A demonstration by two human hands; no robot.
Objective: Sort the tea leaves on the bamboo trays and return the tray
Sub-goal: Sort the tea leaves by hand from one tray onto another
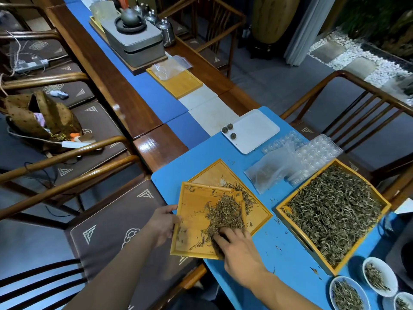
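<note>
On the blue-covered desk (263, 260), a shallow square bamboo tray (192, 222) is held tilted over a second flat bamboo tray (214, 173), gripped at its left rim by the left hand (164, 220). The dry grey-green tea leaves (225, 213) are best swept gently downslope by the right hand (237, 245), its fingers loosely spread and holding nothing. No legible writing is seen.
</note>
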